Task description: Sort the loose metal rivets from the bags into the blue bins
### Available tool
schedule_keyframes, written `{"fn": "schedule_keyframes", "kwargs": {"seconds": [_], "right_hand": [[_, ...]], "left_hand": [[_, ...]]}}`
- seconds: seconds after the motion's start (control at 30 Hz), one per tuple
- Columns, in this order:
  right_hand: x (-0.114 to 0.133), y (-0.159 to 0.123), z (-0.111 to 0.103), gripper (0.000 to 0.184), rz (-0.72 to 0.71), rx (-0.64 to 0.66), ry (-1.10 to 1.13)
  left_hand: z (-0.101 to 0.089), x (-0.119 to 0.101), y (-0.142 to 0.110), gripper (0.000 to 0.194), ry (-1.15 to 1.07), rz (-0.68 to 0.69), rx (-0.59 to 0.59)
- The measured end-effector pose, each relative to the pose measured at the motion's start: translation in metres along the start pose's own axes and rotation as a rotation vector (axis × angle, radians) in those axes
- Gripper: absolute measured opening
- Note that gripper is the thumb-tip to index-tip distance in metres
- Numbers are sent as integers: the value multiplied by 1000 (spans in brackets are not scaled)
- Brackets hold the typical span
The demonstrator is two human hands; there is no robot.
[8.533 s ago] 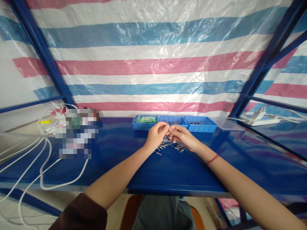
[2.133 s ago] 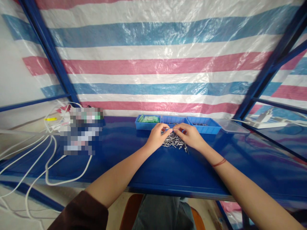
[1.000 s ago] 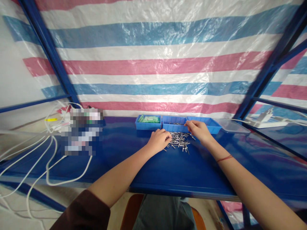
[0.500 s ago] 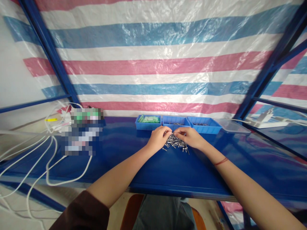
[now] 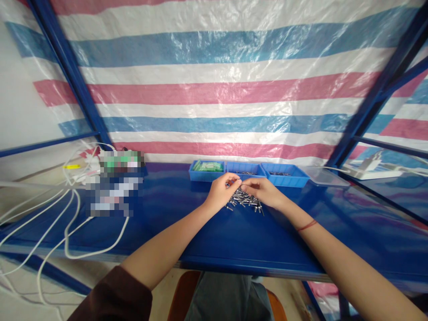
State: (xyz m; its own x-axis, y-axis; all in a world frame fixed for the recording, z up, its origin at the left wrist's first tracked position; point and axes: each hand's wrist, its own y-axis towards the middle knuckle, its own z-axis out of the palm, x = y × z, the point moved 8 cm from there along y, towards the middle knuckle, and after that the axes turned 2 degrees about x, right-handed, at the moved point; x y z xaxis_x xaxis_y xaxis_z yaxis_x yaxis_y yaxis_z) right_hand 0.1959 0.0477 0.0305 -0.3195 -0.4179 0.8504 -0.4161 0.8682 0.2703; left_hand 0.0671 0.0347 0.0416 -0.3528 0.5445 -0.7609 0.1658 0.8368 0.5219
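Observation:
A heap of silver blind rivets (image 5: 244, 198) with thin shanks lies on the blue table (image 5: 220, 240). Just over the heap's far side, my left hand (image 5: 222, 189) is closed, thumb and fingertips pinched together; what they hold is too small to make out. My right hand (image 5: 262, 191) meets it from the other side, also in a pinch. A tiny dark piece shows at its fingertips, too small to name. The two sets of fingertips nearly touch. Both hands cover parts of the heap.
Behind the hands stand three blue bins in a row: a left bin (image 5: 192, 174) with green packets, a middle bin (image 5: 262, 169) and a right bin (image 5: 290, 180) with small metal pieces. A clear lid (image 5: 326, 176) lies beside them. White cables (image 5: 78, 223) and blurred items occupy the left.
The left fingers have shifted slightly and opened a small gap behind the thumb, where metal pieces now show. The right hand has barely moved, and the heap looks the same.

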Motion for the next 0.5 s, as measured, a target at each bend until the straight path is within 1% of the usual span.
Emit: {"fn": "schedule_keyframes", "kwargs": {"seconds": [0.13, 0.27, 0.43, 0.5], "right_hand": [[7, -2, -9, 31, 33, -116, 82], [14, -5, -18, 35, 29, -226, 130], [18, -4, -20, 32, -51, -257, 114], [19, -4, -19, 30, -85, -254, 103]], "left_hand": [[-1, 5, 2, 12, -3, -23, -11], [5, 10, 2, 13, -15, -43, 47], [18, 8, -2, 17, -77, -32, 167], [20, 5, -3, 19, -88, -18, 193]]}}
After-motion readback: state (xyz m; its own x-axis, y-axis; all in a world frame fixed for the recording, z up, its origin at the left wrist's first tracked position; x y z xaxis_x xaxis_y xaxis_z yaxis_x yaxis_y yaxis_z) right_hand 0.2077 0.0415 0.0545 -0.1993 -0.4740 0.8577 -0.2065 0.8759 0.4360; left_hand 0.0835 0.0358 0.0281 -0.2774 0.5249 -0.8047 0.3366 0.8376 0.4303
